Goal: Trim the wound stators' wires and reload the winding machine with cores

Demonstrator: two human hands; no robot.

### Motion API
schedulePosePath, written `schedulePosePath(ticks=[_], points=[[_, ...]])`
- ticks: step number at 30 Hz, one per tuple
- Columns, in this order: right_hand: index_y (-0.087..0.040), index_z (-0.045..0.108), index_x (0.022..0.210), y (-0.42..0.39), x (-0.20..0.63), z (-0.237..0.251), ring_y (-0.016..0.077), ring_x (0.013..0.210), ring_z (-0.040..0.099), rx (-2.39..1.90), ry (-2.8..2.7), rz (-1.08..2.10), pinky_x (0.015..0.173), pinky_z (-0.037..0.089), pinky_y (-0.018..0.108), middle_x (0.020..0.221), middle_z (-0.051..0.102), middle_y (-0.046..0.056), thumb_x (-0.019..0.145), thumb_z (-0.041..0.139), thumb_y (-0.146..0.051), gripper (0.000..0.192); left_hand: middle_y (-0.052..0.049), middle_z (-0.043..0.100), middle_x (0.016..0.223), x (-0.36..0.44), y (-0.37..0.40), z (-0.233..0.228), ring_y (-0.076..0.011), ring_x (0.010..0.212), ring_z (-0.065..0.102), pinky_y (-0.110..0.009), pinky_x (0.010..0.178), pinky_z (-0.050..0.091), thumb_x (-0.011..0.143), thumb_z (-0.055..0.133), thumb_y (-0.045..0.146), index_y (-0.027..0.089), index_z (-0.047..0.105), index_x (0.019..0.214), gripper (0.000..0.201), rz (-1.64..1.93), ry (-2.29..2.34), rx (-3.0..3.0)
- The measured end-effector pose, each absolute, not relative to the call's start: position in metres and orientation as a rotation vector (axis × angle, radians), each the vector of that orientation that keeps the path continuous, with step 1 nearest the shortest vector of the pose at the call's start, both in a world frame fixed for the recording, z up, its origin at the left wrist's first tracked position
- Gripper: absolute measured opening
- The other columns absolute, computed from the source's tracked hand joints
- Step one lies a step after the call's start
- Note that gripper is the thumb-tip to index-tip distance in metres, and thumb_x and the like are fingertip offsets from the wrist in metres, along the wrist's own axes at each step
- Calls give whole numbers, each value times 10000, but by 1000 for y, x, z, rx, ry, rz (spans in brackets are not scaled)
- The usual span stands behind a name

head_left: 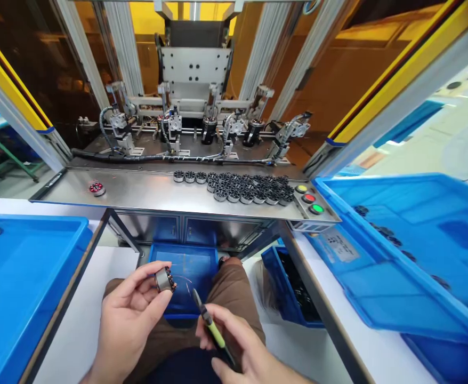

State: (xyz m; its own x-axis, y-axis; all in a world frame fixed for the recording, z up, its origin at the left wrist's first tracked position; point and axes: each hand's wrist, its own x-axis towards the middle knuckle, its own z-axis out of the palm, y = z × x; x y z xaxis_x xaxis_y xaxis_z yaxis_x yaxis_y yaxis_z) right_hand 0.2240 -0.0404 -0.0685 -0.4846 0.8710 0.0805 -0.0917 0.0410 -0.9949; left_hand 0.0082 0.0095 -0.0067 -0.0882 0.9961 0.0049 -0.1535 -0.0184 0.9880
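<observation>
My left hand (128, 314) grips a small round motor stator (163, 280) between thumb and fingers, its wound side turned to the right. Thin copper wire ends (185, 279) stick out from it. In my right hand (234, 341) is a pair of cutting pliers (214, 328) with green and black handles. The jaws point up and left, close to the wire ends; whether they touch the wire I cannot tell. Both hands are over my lap, in front of the metal work ledge (150, 189).
Rows of black stators (253, 189) stand on the ledge's right half, beside yellow, red and green buttons (308, 198). A red stator (97, 189) sits at left. Blue trays flank me, left (58, 224) and right (378, 277). Below lies a blue bin (184, 250). Machine fixtures (174, 128) stand behind.
</observation>
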Motion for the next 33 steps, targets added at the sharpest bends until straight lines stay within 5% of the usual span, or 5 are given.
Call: schedulePosePath(ticks=[3, 6, 20, 28, 33], points=[[-252, 396, 1456, -25, 219, -53, 238, 1128, 614, -826, -1846, 1188, 1017, 482, 393, 1165, 645, 104, 679, 563, -14, 829, -61, 771, 1115, 8, 6, -3, -187, 959, 744, -216, 855, 605, 781, 788, 170, 232, 743, 1085, 314, 1359, 1179, 1087], [-259, 389, 1465, -14, 210, -45, 231, 1080, 628, -726, -1888, 1061, 930, 534, 335, 1149, 640, 94, 673, 539, -29, 838, -59, 781, 1077, 5, 1, 0, -192, 922, 753, -217, 824, 615, 770, 794, 170, 227, 754, 1054, 293, 1358, 1221, 1098], [-258, 457, 1436, -13, 203, -48, 197, 791, 639, -726, -1889, 1000, 718, 547, 305, 885, 657, 40, 671, 507, -31, 800, -56, 777, 1080, 3, -4, 1, -192, 914, 751, -225, 793, 625, 771, 794, 183, 234, 748, 1066, 303, 1337, 1241, 1063], [-259, 451, 1438, -13, 203, -49, 194, 831, 667, -734, -1870, 980, 801, 560, 305, 941, 691, 49, 658, 503, -22, 816, -59, 768, 1103, -3, -5, -3, -194, 963, 742, -229, 855, 606, 770, 787, 142, 244, 757, 1040, 291, 1389, 1184, 1114], [-262, 411, 1477, -11, 203, -47, 234, 1034, 640, -696, -1886, 986, 878, 559, 333, 1109, 646, 87, 614, 508, -28, 899, -55, 752, 1110, -3, -8, -4, -211, 1102, 692, -250, 935, 575, 816, 740, 152, 254, 763, 955, 174, 1456, 1186, 1110]])
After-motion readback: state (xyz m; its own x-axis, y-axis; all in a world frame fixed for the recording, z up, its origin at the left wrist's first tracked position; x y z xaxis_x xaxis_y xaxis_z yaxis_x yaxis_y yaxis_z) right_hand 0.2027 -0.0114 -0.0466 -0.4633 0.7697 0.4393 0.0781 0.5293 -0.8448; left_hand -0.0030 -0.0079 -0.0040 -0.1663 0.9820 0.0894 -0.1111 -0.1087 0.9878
